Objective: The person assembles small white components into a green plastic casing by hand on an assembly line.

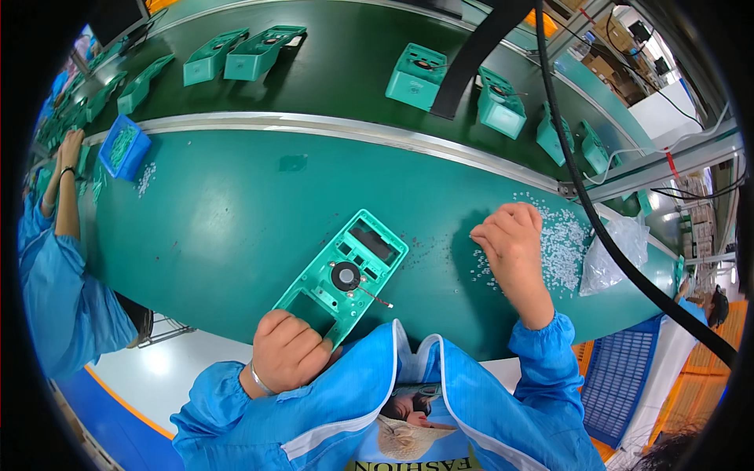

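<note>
The green worktop (236,220) runs wide in front of the seated person, with a darker conveyor belt (338,63) behind it carrying a row of teal housings (255,53).

On the worktop, close to the person's chest, lies the teal plastic panel (342,275), flat and turned at a slant, its far end pointing up and right. It looks like a thin moulded piece: light, fairly stiff, but with open windows that would let it flex or crack if squeezed across the middle. The outer edges and corners seem the safest places to hold. A round black speaker (345,276) sits in its middle, and a thin wire (375,297) trails off to the right; that wire looks delicate and is best left alone.

The left hand (287,352) is curled over the panel's near corner, its fingers (294,334) folded together and pressing down there, pinning it.

The right hand (512,247) is well apart from the panel, knuckles up, fingers bunched together at the edge of a scatter of small white parts (561,239). Whether it has pinched one up I cannot tell. A clear plastic bag (616,255) lies just beyond that scatter.
</note>
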`<state>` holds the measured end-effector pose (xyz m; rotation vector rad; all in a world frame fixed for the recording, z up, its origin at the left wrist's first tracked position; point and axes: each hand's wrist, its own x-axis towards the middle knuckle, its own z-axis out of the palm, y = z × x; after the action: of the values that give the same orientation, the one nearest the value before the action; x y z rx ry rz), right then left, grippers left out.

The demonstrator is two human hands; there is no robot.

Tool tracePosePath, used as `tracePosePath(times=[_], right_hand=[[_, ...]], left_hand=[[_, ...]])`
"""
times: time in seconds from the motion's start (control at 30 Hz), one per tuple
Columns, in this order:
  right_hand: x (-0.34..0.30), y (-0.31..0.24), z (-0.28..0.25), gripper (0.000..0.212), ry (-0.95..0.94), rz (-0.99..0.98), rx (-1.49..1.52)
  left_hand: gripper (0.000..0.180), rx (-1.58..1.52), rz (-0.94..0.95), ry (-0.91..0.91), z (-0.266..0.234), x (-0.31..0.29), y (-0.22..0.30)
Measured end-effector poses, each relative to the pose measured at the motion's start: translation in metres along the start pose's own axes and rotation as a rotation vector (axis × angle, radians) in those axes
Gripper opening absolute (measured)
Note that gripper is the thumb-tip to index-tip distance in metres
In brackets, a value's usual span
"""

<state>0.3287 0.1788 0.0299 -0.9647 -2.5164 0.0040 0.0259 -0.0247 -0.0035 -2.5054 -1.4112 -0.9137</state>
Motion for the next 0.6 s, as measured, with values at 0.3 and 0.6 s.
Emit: tracePosePath(times=[0.3,0.6], right_hand=[[0.007,-0.001,0.003,0.013,0.007,-0.071,-0.066],[0.053,-0.086,0.001,0.012,-0.226,-0.285,0.538]], left_hand=[[0.012,-0.017,-0.014,0.05,-0.002,-0.001,-0.002],[0.02,-0.062,0.047,0.001,-0.005,0.0,-0.011]])
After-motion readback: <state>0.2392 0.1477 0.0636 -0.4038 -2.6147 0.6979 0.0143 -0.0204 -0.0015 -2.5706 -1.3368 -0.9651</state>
